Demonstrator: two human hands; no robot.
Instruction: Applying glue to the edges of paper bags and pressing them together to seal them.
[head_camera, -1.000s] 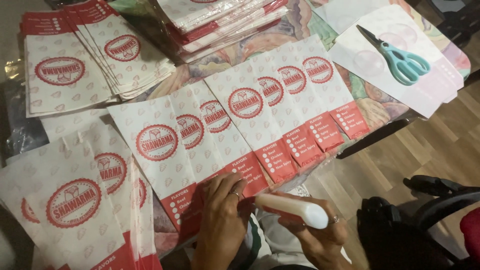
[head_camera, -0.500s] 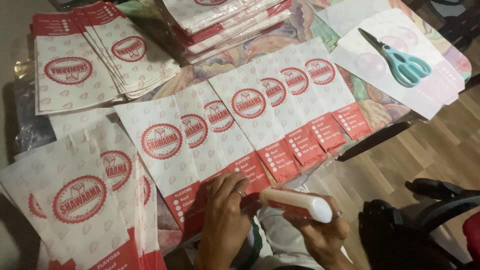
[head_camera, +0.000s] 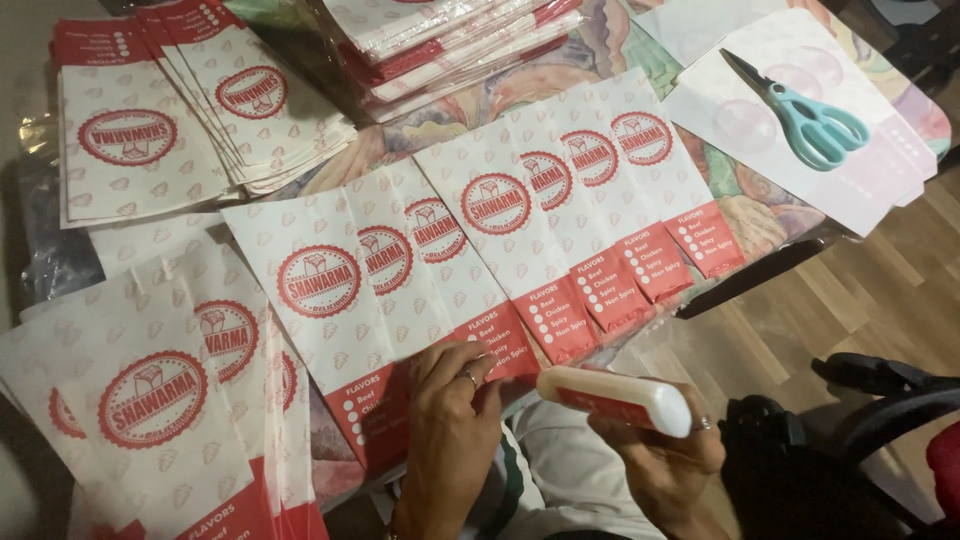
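White glue stick (head_camera: 612, 398) clamped in right hand (head_camera: 665, 455) fingers, 5 o'clock | left hand (head_camera: 450, 420) fingers together, pressing red-edged paper bags (head_camera: 400, 290) | teal scissors (head_camera: 805, 115), 2 o'clock

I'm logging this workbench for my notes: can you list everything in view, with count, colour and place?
Fanned paper bags: about eight, white with red bottoms, table centre.
Bag stacks: several piles, white and red, left and top.
Scissors: one, teal handles, top right on a white sheet.
Glue stick: one, white and red, bottom centre.
Left hand: pressing a bag's red edge.
Right hand: holding the glue stick.
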